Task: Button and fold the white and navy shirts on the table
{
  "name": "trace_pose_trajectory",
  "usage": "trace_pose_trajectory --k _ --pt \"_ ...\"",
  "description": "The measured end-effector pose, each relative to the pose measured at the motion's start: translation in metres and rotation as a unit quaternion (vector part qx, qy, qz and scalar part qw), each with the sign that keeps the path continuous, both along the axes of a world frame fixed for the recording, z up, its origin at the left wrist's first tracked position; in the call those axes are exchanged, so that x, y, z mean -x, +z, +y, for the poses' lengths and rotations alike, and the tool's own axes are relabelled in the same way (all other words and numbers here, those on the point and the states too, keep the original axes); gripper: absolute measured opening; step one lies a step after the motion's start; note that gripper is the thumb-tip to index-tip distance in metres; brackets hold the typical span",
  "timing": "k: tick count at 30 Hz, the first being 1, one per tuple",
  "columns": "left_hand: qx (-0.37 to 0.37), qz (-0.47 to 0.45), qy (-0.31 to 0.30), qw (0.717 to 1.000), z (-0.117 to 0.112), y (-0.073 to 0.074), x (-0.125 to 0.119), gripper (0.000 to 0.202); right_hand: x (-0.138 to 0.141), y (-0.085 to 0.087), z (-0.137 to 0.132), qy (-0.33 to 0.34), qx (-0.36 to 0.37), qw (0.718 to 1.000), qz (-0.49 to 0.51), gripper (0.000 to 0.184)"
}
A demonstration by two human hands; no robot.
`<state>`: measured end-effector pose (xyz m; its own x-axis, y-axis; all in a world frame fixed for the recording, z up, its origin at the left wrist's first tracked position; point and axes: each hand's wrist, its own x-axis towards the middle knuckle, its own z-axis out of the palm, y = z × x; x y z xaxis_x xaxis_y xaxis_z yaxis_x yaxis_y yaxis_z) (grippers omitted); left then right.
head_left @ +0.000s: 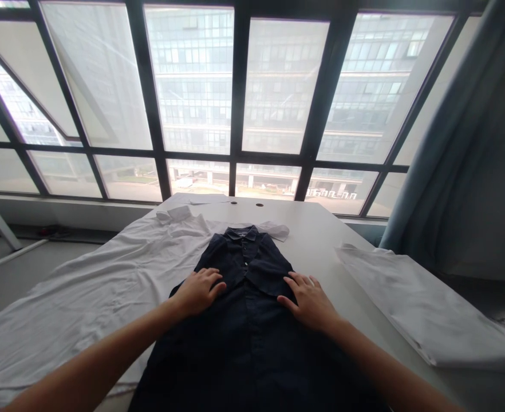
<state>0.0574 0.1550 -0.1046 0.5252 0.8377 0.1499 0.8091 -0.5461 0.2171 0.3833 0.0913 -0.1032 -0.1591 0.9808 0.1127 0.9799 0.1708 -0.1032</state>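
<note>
- Nearest you, the navy garment (248, 343) lies front up on the white table (316, 234), its lower part running toward you between your forearms.
- Your left hand (200, 290) rests palm down on its left side, fingers loosely spread and grasping nothing that shows.
- Your right hand (310, 300) lies at its right edge, thumb held away from the fingers; you can't tell whether any cloth is pinched under them.
- Left of the navy garment you have a wrinkled white garment (115, 292), spread along the table's left side.
- To your right, well apart from the navy garment, sits a folded white cloth (433, 309).
- Beyond your hands, the navy collar (240, 233) points away from you, with white fabric showing on both sides.
- Farther off, a blue-grey curtain (441, 154) hangs at your right.
- Farthest, dark-framed windows (192, 80) face a large building.
</note>
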Motion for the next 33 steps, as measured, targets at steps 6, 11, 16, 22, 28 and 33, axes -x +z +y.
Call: trace_pose_trajectory --k 6,11,16,22,28,33 --pt "-0.027 -0.011 0.124 0.992 0.110 0.016 -0.017 0.051 0.072 0.015 0.040 0.168 -0.012 0.984 0.063 0.059" --pt "0.037 -0.042 0.216 0.975 0.166 0.005 -0.023 0.045 0.100 0.006 0.063 0.229 0.018 0.971 0.072 0.064" --pt "0.058 -0.059 0.254 0.964 0.190 0.000 -0.011 0.031 0.101 -0.007 0.068 0.235 0.028 0.968 0.078 0.068" --pt "0.025 -0.079 0.274 0.958 0.192 0.010 -0.011 0.037 0.100 -0.006 0.062 0.225 0.015 0.971 0.081 0.071" --pt "-0.045 -0.030 0.123 0.991 0.139 0.004 -0.028 0.053 0.067 -0.001 0.059 0.153 -0.012 0.985 0.078 0.067" --pt "0.014 0.053 0.030 0.998 0.085 -0.023 -0.033 0.067 0.041 -0.014 0.063 0.082 0.061 0.993 0.062 0.076"
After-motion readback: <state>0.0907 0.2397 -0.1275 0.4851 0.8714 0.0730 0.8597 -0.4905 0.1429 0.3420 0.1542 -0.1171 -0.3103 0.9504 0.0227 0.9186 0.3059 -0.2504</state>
